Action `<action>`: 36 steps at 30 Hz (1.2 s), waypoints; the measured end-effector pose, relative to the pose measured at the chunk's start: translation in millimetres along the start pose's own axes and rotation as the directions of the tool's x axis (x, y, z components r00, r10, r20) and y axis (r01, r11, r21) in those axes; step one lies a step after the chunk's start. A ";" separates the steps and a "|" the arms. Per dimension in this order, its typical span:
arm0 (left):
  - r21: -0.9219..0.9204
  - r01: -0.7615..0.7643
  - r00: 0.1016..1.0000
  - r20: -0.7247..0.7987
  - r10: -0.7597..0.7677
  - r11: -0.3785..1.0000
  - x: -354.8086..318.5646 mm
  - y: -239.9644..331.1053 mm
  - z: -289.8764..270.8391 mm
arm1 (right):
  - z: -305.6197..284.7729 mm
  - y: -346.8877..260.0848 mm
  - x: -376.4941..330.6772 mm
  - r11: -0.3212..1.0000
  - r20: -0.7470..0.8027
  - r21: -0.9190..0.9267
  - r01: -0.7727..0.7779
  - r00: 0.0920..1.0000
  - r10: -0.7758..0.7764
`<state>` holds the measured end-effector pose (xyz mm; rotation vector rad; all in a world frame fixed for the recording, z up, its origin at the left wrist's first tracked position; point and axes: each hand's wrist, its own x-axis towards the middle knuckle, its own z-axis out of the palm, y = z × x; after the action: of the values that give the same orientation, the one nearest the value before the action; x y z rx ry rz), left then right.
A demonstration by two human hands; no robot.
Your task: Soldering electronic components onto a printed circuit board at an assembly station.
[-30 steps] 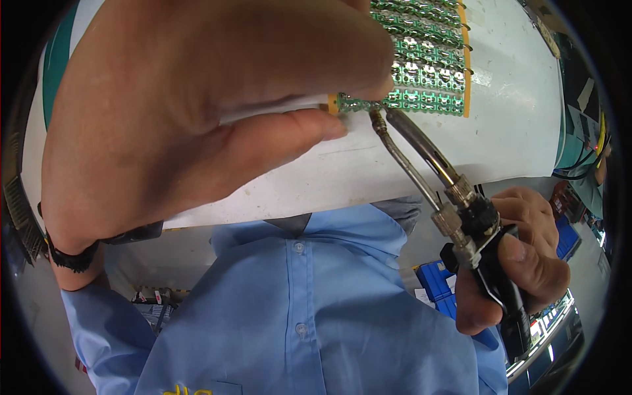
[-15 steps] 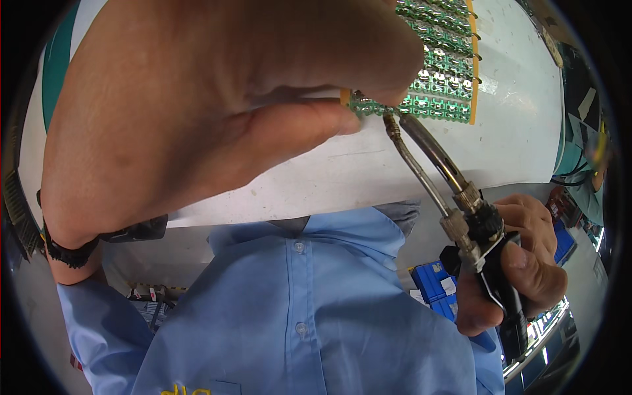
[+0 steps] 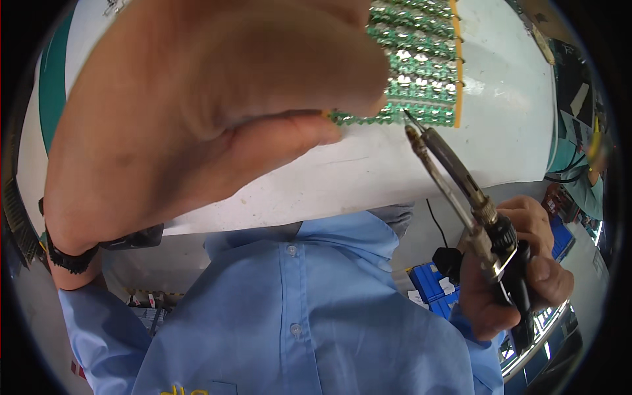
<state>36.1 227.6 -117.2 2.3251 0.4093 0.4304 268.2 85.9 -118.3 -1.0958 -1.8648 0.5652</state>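
Note:
A panel of green circuit boards with shiny metal parts in rows and an orange right edge lies on the white work surface. My left hand reaches over the panel's left part and hides much of it. Its thumb and fingers close on the panel's near left corner. Wrapped round a black handle, my right hand holds a soldering iron with a solder feed tube beside its barrel. The pointed tip is at the panel's nearest row, right of my left fingertips. The tube's brownish end sits just off the near edge.
A dark band circles my left wrist. Below the work surface, blue boxes stand at the right, near a thin black cable. Another person's sleeve shows at the far right, beside dark cables. A teal strip runs along the left.
The soldering iron's tip has shifted right along the panel's nearest row, and its feed tube has drawn back toward me. Panel and left hand appear slightly further left in the picture.

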 end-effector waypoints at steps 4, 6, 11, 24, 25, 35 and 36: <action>-0.004 0.091 0.996 0.006 -0.091 0.996 -0.8 3.8 0.2 | -5.7 5.4 -8.3 0.986 -0.241 -0.146 -0.081 0.970 0.044; 0.001 -0.013 0.999 -0.050 0.013 1.000 -1.3 -0.7 -0.9 | -13.0 20.8 -3.2 0.979 -0.460 -0.158 -0.126 0.887 0.040; -0.136 0.083 0.995 -0.041 -0.089 0.987 -12.8 6.4 -3.2 | -19.4 47.6 36.0 0.963 -0.649 -0.180 -0.200 0.760 0.036; -0.033 -0.005 1.000 0.004 0.005 0.999 -9.5 -7.4 -4.1 | -8.5 13.4 -3.3 0.990 -0.535 0.129 -0.062 0.836 0.122; -0.040 0.012 1.000 0.014 -0.011 0.999 -10.3 -10.5 -3.3 | -8.8 7.8 -13.0 0.987 -0.460 0.095 -0.129 0.874 0.159; -0.020 -0.017 1.000 0.013 0.017 1.000 -8.1 -6.4 -0.4 | 17.0 -12.0 -17.1 0.995 -0.126 0.091 -0.043 0.990 0.055; -0.019 -0.029 1.000 0.004 0.029 0.999 -8.2 -6.5 0.0 | 20.1 -12.1 -16.6 0.995 -0.155 0.098 -0.026 0.987 0.041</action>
<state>27.7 228.7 -123.3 2.3159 0.3681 0.4412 249.2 66.4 -127.4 -1.0789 -1.6693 0.5653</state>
